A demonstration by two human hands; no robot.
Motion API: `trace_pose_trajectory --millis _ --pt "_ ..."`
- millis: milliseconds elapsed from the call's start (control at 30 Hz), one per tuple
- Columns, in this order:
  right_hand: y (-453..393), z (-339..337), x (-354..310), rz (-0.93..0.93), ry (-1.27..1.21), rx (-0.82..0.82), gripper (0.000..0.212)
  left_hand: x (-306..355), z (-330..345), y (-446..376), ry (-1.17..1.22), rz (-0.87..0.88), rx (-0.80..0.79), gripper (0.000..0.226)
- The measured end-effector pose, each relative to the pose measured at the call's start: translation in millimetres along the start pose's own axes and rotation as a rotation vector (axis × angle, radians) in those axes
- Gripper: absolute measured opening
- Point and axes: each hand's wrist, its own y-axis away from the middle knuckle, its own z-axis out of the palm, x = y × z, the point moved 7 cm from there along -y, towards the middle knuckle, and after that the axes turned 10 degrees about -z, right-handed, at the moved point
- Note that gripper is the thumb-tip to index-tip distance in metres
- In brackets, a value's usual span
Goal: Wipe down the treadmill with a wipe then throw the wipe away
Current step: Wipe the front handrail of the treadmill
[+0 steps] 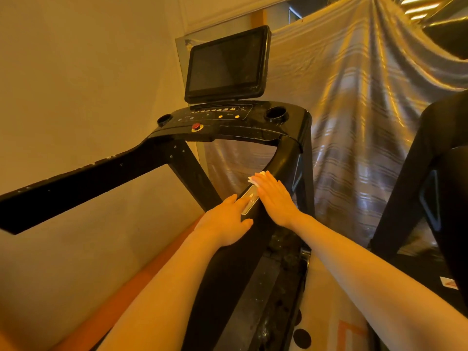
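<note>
A black treadmill (pixel 228 127) stands before me, with a dark screen (pixel 226 64), a console with a red stop button (pixel 196 126) and two long handrails. My right hand (pixel 274 198) lies flat on the right handrail (pixel 281 160), fingers straight, pressing a white wipe (pixel 254 180) that peeks out under the fingertips. My left hand (pixel 226 220) rests on the same rail just behind it, fingers extended beside a silver sensor plate (pixel 249 202).
The left handrail (pixel 83 181) stretches toward the lower left. A beige wall is on the left, a shiny draped curtain (pixel 354 122) behind the treadmill. Another black machine (pixel 435 186) stands at the right. The treadmill deck (pixel 266 287) lies below.
</note>
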Motion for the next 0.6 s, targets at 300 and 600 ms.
trace_pose_trajectory --millis 300,600 --pt "-27 -9 10 0.012 0.125 -0.081 0.040 -2 1 -1 -0.006 0.018 -0.001 0.067" --pt "-15 -7 0 -0.075 0.021 -0.079 0.060 -3 3 -2 -0.016 0.034 -0.010 0.067"
